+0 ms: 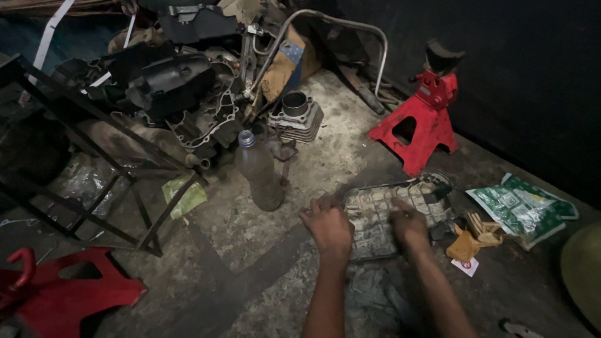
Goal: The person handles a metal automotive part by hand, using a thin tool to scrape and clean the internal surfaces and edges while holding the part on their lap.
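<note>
On the dirty concrete floor, close around the hands, stands a dusty plastic bottle with a blue cap, just left of the left hand. Behind the bottle rests a finned engine cylinder, and left of that a dismantled engine block sits beside a black metal frame. A red jack stand stands upright beyond the tray, near the dark wall; a second red stand lies at the near left. To the right of the tray lie a crumpled brown rag and a green-and-white plastic packet. A bent metal tube arches over the clutter at the back. Nothing lies between the hands and the tray.

A flat, grimy metal grid tray lies on the floor, its long axis running from near left to far right, the far end pointing toward the jack stand. The left hand grips the tray's near left edge with fingers curled; the right hand presses down on its middle, fingers bent, and I cannot tell whether it pinches anything.

Light is dim, and the floor is stained and littered.
</note>
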